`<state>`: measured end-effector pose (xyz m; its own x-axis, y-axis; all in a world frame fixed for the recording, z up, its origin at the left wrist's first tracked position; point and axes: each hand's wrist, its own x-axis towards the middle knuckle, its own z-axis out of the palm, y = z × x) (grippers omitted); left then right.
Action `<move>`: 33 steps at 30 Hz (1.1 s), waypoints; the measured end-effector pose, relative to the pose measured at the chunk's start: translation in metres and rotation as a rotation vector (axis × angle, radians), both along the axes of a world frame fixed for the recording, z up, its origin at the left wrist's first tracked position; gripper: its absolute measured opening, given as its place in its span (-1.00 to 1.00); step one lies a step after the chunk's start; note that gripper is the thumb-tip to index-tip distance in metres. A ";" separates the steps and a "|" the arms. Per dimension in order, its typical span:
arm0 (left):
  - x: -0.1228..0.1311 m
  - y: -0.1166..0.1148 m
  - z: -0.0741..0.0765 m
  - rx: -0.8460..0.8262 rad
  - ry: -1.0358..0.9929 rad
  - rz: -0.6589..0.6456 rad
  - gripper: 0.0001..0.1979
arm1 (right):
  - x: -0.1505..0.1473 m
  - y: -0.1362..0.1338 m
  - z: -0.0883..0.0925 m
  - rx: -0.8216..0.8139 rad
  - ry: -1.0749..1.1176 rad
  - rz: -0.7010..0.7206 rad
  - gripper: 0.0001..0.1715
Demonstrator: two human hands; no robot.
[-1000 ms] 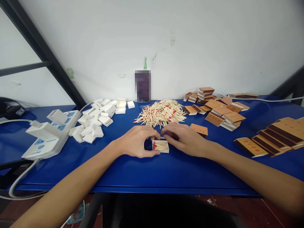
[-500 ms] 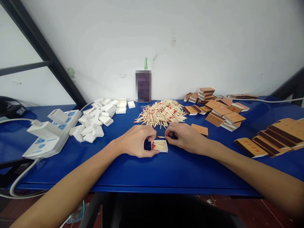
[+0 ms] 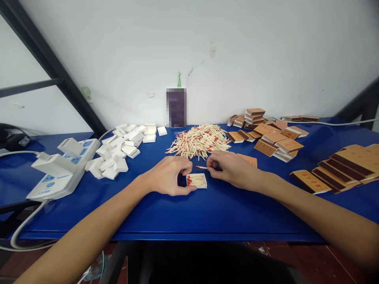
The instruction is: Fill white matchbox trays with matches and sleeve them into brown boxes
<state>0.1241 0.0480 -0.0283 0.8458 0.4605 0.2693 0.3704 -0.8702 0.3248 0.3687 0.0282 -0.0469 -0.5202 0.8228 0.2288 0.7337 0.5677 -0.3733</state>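
Note:
A small white matchbox tray (image 3: 204,186) lies on the blue table, partly filled with red-tipped matches (image 3: 197,180), their heads toward the left. My left hand (image 3: 173,175) grips the tray's left end between thumb and fingers. Just to the right and slightly above it, my right hand (image 3: 223,167) pinches a single match (image 3: 201,167), its red head pointing left over the tray's far side. Beyond both hands spreads a big heap of loose matches (image 3: 201,140).
White empty trays (image 3: 115,150) are piled at left, near a power strip (image 3: 74,169) with plugs and cables. Orange-brown matchbox sleeves (image 3: 275,140) lie stacked at right, with more sleeves (image 3: 340,169) nearer the right edge. A pixelated dark panel (image 3: 177,108) stands against the wall.
My right hand has lifted the match slightly, and its tip now tilts up to the left. My left hand keeps its hold on the tray. The whole view has shifted slightly.

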 end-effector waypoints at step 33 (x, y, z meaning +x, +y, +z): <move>0.005 -0.008 0.001 -0.013 -0.023 -0.089 -0.59 | -0.006 -0.006 0.010 0.012 0.198 0.028 -0.76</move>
<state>0.1294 0.0399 -0.0273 0.8774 0.3872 0.2832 0.2839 -0.8950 0.3442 0.3632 0.0226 -0.0365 -0.4866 0.8052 0.3389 0.6304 0.5922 -0.5019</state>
